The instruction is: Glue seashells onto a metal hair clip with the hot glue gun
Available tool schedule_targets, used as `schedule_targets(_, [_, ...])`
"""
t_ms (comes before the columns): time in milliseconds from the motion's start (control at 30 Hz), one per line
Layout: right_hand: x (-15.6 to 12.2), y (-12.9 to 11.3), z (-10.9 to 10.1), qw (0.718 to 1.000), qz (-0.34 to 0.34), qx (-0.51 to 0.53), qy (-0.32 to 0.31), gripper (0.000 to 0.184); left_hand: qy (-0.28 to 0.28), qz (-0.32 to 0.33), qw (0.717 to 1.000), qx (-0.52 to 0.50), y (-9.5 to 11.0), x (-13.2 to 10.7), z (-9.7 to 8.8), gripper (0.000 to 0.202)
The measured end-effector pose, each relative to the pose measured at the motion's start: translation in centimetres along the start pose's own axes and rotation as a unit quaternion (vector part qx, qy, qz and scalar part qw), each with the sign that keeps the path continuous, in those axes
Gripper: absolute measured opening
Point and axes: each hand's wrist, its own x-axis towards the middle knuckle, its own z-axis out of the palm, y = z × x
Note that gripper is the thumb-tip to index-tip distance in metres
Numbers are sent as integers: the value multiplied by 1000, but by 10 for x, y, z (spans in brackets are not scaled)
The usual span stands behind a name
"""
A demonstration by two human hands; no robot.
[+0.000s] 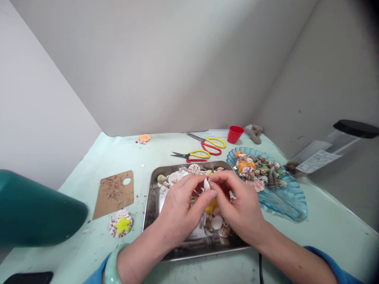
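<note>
Both my hands meet above a metal tray [161, 252] of mixed seashells. A small white shell [206, 184] sits between the fingertips, its pointed end upward. My left hand [183, 203] pinches it from one side, thumb and forefinger together. On the other side, my right hand [239, 205] has its thumb and forefinger closed at the same shell. Below the hands in the tray are a white round shell [217, 222], a brown-spotted shell [224, 231] and a yellow piece [211, 206], partly covered by my fingers.
Right of the tray, a blue shell-shaped dish [284, 205] holds several spiral shells. Behind lie two pairs of scissors [199, 154] and a red cup [235, 134]. At left are a brown card [114, 193], a shell with a yellow flower [122, 225] and a large green object [41, 209].
</note>
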Motion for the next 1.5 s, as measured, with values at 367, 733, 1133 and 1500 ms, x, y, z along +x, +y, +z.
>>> schedule_targets(367, [0, 0, -1, 1000, -12, -3, -5, 8, -4, -24, 1000, -3, 3, 0, 0, 29])
schedule_targets(733, [-1, -1, -1, 998, -49, -39, -15, 7, -27, -8, 999, 36, 8, -2, -2, 26])
schedule_targets(1133, [-1, 0, 1, 991, -87, -98, -33, 7, -32, -34, 997, 64, 3, -2, -1, 28])
schedule_targets(1500, [1, -1, 1, 993, -64, -87, -47, 9, 4, -78, 997, -5, -2, -1, 3, 23])
